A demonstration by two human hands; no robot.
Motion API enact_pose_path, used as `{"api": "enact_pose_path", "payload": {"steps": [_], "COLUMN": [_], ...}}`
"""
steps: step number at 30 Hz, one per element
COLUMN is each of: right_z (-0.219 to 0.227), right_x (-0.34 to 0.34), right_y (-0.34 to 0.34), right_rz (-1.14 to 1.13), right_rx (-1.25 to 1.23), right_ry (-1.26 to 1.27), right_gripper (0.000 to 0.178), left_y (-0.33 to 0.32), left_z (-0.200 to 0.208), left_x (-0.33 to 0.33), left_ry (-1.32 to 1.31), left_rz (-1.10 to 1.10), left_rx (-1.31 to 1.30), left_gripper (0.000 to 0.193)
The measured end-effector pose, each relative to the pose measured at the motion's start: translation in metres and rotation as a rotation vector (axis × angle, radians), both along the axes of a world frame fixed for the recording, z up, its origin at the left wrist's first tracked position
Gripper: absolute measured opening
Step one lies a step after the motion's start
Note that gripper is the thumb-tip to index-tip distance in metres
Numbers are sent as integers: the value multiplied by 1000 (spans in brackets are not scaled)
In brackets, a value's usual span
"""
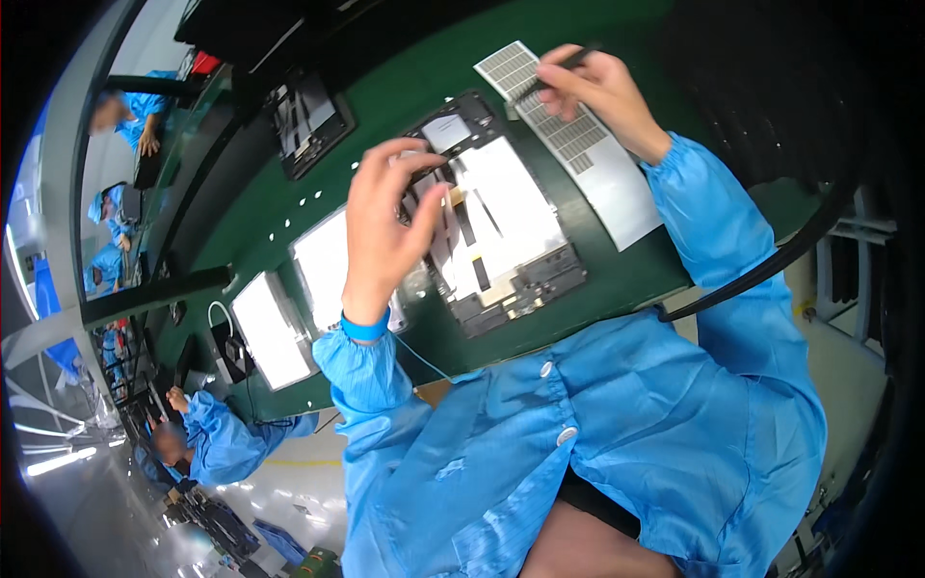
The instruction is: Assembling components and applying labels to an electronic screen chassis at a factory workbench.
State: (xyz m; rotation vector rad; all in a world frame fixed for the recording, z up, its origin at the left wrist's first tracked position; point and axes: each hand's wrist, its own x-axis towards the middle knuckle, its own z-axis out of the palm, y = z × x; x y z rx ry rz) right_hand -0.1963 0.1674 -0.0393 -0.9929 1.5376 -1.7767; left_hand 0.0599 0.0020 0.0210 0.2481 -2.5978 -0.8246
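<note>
An opened tablet (511,188) lies on the green table, its silvery battery area, dark ribbon cables and circuit board exposed. My left hand (381,226), with a blue band at the wrist, is over the tablet's left side. Its fingers are curved and the thumb stands apart; whether the fingertips touch the tablet is hard to tell. My right hand (612,101) pinches black tweezers (529,91), their tips over a white sheet of small grey labels (581,146). That sheet lies to the tablet's right, its lower part bare of labels.
Another opened tablet (308,120) lies at the back left. Bright white panels (323,260) are left of my left hand, with a white-topped block (270,332) farther left. A thick black cable (771,270) crosses near my right sleeve. Co-workers in blue (236,438) are at the left.
</note>
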Motion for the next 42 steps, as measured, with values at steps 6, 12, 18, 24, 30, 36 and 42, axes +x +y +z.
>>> {"api": "enact_pose_path", "payload": {"steps": [6,12,18,24,30,36,42], "right_z": [6,9,8,11,20,-14,-44], "right_x": [57,65,66,68,49,-34,-20], "right_y": [-107,-114,-117,-112,-89,26,74], "right_rz": [193,177,145,158,-71,-113,-39], "right_rx": [67,140,182,198,-126,62,193], "right_ry": [149,236,238,237,257,350,73], "right_gripper": [27,29,29,28,23,25,20], "left_y": [-32,-34,-38,-37,-37,-9,64], "left_z": [-49,-46,-46,-43,-32,5,-29], "left_x": [27,27,31,28,20,-21,-99], "left_ry": [170,191,164,80,9,9,-434], "left_rz": [191,183,171,98,4,-200,-598], "left_rx": [71,29,40,-275,-464,-495,-558], "left_gripper": [39,36,33,28,25,18,51]}}
